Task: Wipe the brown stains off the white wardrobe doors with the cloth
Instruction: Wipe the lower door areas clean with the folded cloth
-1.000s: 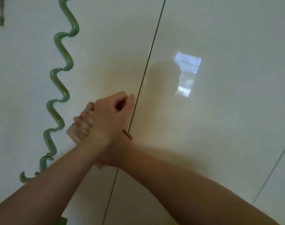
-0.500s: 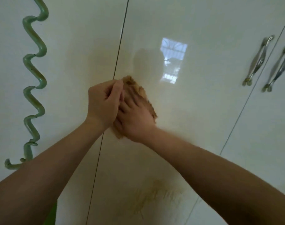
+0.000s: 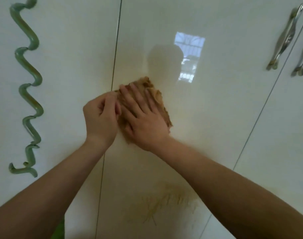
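A brownish cloth (image 3: 156, 94) lies flat against the middle white wardrobe door (image 3: 207, 118), just right of the seam between two doors. My right hand (image 3: 144, 121) presses on it with straight, spread fingers. My left hand (image 3: 100, 119) sits at the cloth's left edge with curled fingers that pinch that edge. A streaky brown stain (image 3: 166, 202) marks the same door lower down, between my forearms.
A green wavy handle (image 3: 28, 94) runs down the left door. Two silver handles (image 3: 285, 38) flank the seam at the upper right. A window reflection (image 3: 188, 54) glares on the glossy door above the cloth.
Both hands and the cloth moved right across the seam onto the middle door. The cloth is spread flatter now, and the view shifted so the lower stain and silver handles show.
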